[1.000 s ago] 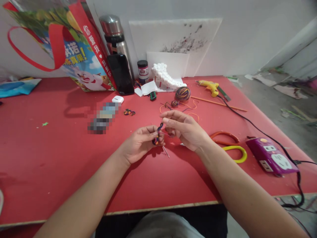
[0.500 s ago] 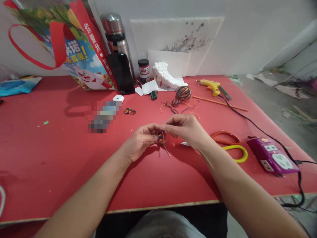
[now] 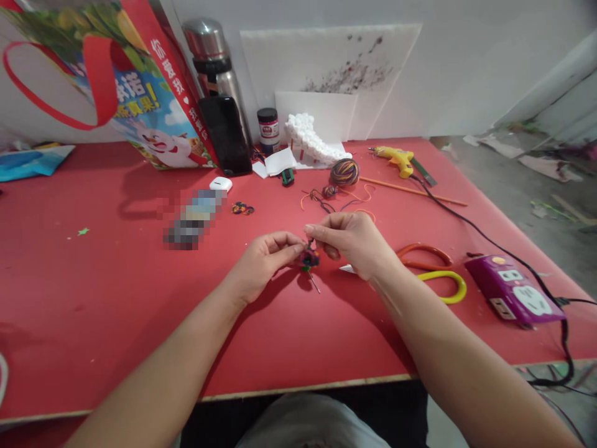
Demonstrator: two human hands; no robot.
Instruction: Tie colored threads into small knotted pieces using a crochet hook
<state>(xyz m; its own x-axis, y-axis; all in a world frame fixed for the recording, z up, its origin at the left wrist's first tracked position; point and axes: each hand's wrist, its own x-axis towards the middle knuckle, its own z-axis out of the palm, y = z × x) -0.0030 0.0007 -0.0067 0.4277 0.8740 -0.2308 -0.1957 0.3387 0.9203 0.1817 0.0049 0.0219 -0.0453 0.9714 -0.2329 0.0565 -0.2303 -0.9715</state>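
Observation:
A small multicoloured yarn piece [image 3: 310, 257], which looks crocheted, is pinched at its left edge between the thumb and fingers of my left hand [image 3: 265, 264]. My right hand [image 3: 352, 239] is closed in a pinch at the top of the piece, on what looks like its yarn strand. Below the piece, a thin metal shaft with a bit of green, like a crochet hook [image 3: 315, 284], points down to the right; its other end is hidden. Beyond my hands lie a ball of variegated yarn [image 3: 344, 172] and a smaller ball [image 3: 329, 191] with loose strands.
Scissors with orange and yellow handles [image 3: 450, 287] lie partly under my right forearm. A purple power strip [image 3: 513, 289] and a yellow glue gun [image 3: 395, 159] with its black cord are on the right. Farther back stand a phone [image 3: 227, 137], a steel flask [image 3: 205, 40] and a gift bag [image 3: 158, 124].
My right fingertips have risen slightly and moved apart from my left fingers. The yarn piece has turned and shifted a little right, so more of it shows.

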